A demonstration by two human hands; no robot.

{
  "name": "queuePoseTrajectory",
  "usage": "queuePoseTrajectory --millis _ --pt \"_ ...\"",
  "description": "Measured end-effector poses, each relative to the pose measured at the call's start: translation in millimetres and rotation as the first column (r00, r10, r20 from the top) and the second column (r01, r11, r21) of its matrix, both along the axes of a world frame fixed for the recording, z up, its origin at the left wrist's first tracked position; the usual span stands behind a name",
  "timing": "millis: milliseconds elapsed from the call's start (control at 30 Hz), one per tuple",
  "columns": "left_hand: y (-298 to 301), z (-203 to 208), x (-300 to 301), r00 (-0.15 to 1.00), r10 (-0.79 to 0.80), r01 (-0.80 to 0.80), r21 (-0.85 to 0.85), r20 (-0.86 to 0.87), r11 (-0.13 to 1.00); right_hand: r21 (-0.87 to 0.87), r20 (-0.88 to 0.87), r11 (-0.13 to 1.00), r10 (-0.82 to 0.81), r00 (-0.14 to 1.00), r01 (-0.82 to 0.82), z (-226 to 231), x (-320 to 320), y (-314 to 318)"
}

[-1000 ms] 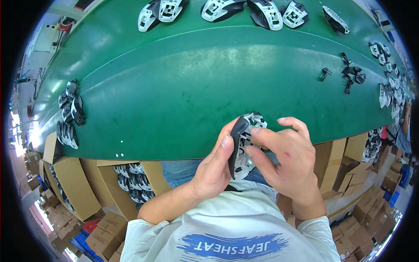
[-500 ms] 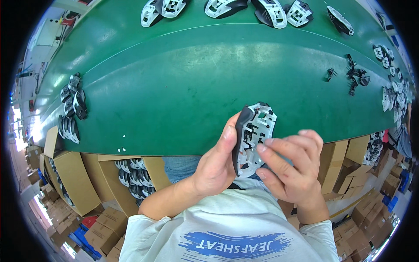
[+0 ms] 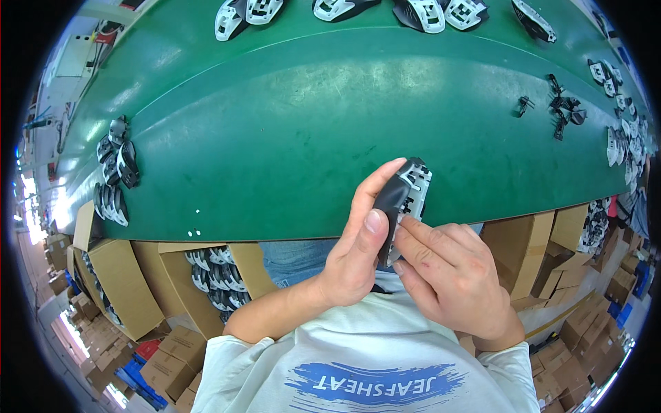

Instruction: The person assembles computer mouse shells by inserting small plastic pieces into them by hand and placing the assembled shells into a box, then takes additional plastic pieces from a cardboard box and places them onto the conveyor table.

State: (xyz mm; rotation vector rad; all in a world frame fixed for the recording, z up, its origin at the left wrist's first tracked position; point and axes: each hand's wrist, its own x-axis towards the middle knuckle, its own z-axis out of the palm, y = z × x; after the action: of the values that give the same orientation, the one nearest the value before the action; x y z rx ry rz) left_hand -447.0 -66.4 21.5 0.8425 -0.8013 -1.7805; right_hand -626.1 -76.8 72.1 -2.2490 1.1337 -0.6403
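Over the near edge of the table, my left hand (image 3: 351, 265) grips a computer mouse shell (image 3: 392, 197), black outside and pale grey with cut-outs inside. The thumb lies on its black side and the fingers wrap behind. The shell stands tilted, its inner side facing right. My right hand (image 3: 458, 275) is closed against that inner side, fingertips pressed into the lower half and thumb at the lower end. Whether a small part sits under those fingertips is hidden.
On the green table (image 3: 275, 131), small black plastic parts (image 3: 566, 110) lie at the right. More mouse shells (image 3: 420, 15) line the far side, with piles at left (image 3: 117, 155) and right (image 3: 626, 148). Below the near edge stand cardboard boxes (image 3: 182, 282), one holding several shells.
The mouse shell has turned, showing more of its black outside. My right fingers have moved left and down, pressing into its inner side. My left thumb has come down along the black side.
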Motion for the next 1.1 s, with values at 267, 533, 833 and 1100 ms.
queuePoseTrajectory --millis 267,533,833,1100 --pt "5.3 -6.4 -0.9 0.997 0.046 -0.046 -0.013 0.054 0.999 0.063 0.021 0.990 0.121 0.992 -0.123 -10.0 -1.4 -8.8" --pt "1.4 -8.7 -1.7 0.991 0.105 -0.103 -0.034 0.083 0.994 0.044 -0.002 0.989 0.142 0.990 -0.142 -14.1 -0.2 -13.9" --pt "-13.4 4.3 10.5 0.958 0.128 -0.092 0.150 -0.257 0.984 -0.162 0.194 0.985 -0.030 0.981 0.062 -13.2 10.3 -10.6" --pt "-14.0 16.3 13.3 0.898 0.197 -0.071 0.312 -0.394 0.947 -0.196 0.292 0.976 -0.035 0.956 0.096 -14.3 6.5 -17.5"
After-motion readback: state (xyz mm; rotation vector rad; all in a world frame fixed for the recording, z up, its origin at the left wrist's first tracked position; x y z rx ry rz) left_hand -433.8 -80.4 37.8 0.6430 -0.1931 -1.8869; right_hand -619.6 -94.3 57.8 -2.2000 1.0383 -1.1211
